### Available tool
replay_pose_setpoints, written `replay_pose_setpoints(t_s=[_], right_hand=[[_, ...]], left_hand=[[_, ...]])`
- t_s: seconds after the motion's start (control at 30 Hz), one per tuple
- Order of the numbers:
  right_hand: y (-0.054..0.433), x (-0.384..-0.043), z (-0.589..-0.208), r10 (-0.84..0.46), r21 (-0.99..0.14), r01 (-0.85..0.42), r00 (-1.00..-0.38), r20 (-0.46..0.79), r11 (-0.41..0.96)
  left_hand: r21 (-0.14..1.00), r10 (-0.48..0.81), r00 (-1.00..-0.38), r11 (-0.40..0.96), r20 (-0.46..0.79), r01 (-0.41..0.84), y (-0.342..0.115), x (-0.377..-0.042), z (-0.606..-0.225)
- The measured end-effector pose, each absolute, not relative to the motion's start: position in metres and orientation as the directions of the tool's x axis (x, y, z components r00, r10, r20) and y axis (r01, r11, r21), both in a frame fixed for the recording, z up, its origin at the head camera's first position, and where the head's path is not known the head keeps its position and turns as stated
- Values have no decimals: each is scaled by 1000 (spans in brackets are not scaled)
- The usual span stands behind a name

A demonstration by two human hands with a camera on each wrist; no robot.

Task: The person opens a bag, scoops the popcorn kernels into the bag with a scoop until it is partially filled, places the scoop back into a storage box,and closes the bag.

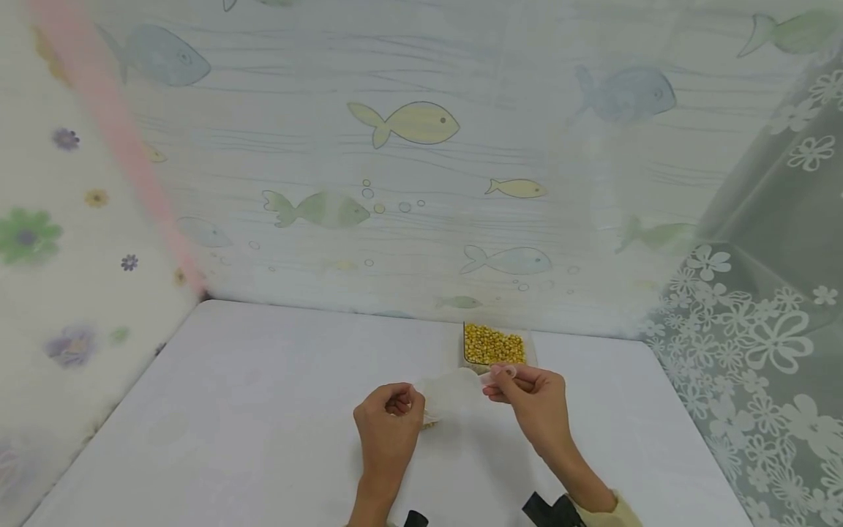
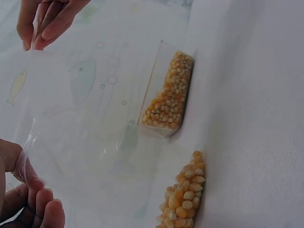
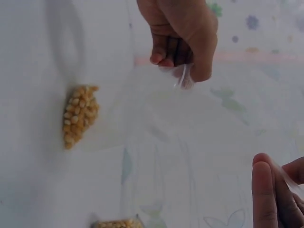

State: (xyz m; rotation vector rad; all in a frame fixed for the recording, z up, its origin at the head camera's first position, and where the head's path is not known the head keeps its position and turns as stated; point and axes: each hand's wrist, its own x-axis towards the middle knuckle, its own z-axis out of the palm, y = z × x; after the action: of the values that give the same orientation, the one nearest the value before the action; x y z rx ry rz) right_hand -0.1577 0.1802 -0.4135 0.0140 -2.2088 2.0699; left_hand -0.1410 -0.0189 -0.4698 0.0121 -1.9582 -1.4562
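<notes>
A clear plastic bag (image 1: 451,391) hangs between my two hands, with a small heap of yellow corn kernels (image 2: 185,197) in its bottom corner. My left hand (image 1: 391,417) pinches one upper corner between thumb and fingers. At the opposite upper corner, my right hand (image 1: 530,399) pinches the film, a little higher and farther from me. The right wrist view shows the left hand (image 3: 183,35) at the top with creased film at its fingertips, and the right hand (image 3: 273,194) at the lower right. The kernels hang close over the white table.
Beyond the bag stands a clear plastic box (image 1: 532,353) of corn kernels (image 1: 494,342), near the back edge of the white table (image 1: 263,410). A fish-patterned curtain (image 1: 408,234) rises behind it. Flowered cloths hang along both sides.
</notes>
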Motion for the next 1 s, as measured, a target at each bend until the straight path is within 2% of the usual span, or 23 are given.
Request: replay_pose_setpoints(t_s=[0.23,0.73,1.0], right_hand=[[179,-156,-415,70,-988,-133,-988,139,75],[202,-162,-421,189,-995,-99,-978,94,-17],[222,-167,-420,215,-970,-30,-976,-24,-243]], left_hand=[[859,-397,-773,356,495,367,-20,-141,-472],[881,-385,-819,382,426,278,-18,-139,-468],[882,-396,-810,375,432,287,-18,-138,-466]])
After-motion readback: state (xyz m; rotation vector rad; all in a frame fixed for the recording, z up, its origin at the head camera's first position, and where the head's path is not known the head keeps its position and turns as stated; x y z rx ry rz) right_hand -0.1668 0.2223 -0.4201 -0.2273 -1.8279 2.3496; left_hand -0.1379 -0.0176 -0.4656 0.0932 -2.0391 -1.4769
